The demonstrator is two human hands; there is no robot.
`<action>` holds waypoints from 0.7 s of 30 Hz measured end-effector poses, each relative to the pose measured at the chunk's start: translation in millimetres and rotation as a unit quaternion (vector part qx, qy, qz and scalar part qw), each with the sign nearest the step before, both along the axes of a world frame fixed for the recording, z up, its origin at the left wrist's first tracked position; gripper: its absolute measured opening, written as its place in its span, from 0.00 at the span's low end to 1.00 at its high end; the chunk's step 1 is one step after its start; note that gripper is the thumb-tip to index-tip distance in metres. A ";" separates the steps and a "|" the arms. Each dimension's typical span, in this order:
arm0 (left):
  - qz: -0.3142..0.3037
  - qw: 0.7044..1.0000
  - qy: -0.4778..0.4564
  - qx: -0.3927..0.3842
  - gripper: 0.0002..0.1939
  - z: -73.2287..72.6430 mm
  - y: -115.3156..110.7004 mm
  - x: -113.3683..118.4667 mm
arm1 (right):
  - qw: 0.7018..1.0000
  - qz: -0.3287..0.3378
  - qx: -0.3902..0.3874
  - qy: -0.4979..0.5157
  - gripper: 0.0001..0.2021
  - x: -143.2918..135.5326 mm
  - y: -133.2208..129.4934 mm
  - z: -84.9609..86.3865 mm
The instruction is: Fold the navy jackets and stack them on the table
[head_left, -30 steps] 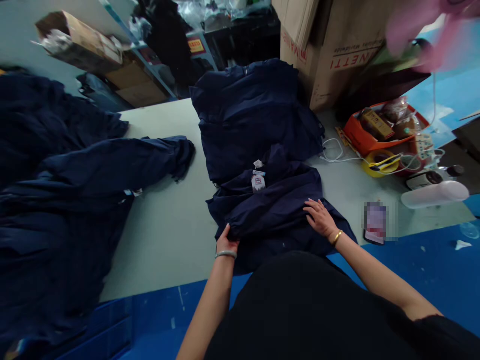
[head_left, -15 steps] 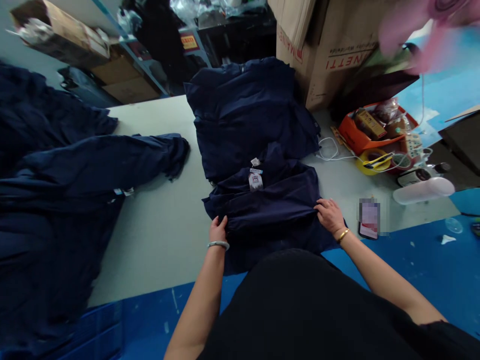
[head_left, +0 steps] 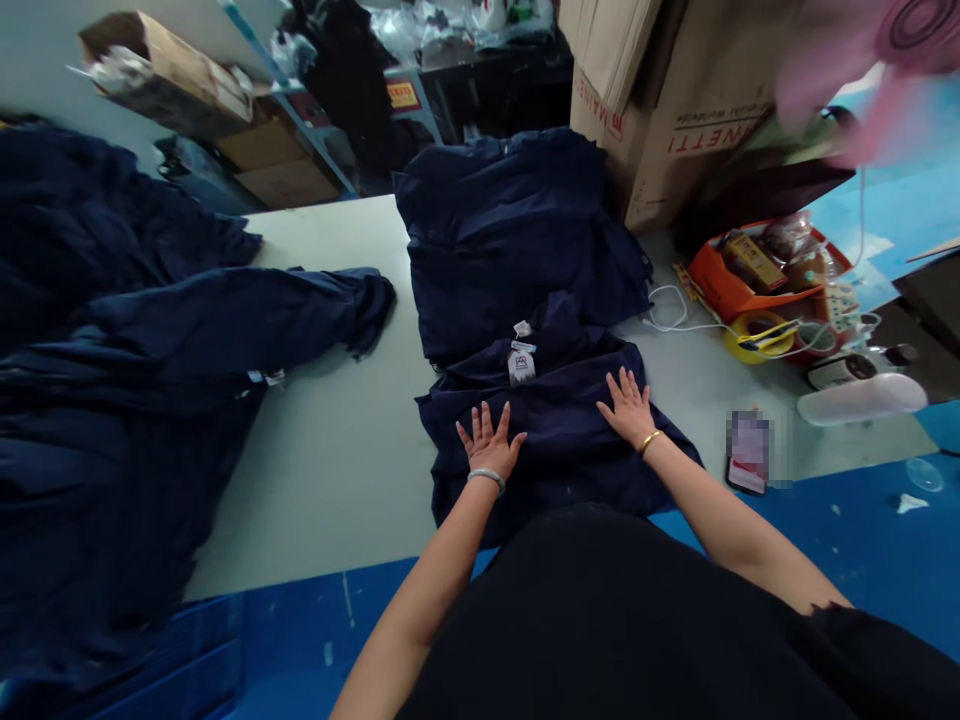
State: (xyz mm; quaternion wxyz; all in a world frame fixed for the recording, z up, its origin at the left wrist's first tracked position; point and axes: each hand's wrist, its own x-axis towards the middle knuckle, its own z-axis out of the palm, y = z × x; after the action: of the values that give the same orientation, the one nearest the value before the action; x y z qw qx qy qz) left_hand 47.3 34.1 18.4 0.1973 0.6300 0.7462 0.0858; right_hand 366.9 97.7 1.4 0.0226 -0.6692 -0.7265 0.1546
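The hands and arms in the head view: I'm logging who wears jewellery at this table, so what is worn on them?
The left hand has a pale silver-grey bangle at the wrist; the right hand has a thin gold bangle. Both forearms are bare, below a black top.

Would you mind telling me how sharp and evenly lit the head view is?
Head view: both hands, left hand and right hand, and the navy garment are fairly sharp; the pink object at top right is blurred; the phone is pixelated; the dark clothes pile loses detail in shadow; the edges bend.
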 end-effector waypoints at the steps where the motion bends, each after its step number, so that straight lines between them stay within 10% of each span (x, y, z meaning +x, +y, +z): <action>1: 0.010 1.000 0.014 -0.011 0.38 -5.4 0.2 -2.5 | 1.000 -0.006 -0.015 -0.008 0.36 -0.7 0.0 -6.8; 8: -0.005 0.998 0.012 -0.068 0.37 -31.3 -8.0 -23.2 | 1.000 -0.001 -0.003 -0.022 0.35 3.7 -9.5 -25.2; 21: -0.019 0.998 0.015 -0.064 0.38 -34.8 -35.2 -17.5 | 0.998 -0.005 0.031 -0.063 0.35 8.1 -49.5 -32.6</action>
State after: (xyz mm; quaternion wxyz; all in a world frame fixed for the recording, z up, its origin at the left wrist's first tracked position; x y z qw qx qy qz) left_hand 29.8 -1.1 -16.4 0.2275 0.6315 0.7408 0.0241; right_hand 375.0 48.2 -31.2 -0.0011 -0.6802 -0.7275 0.0894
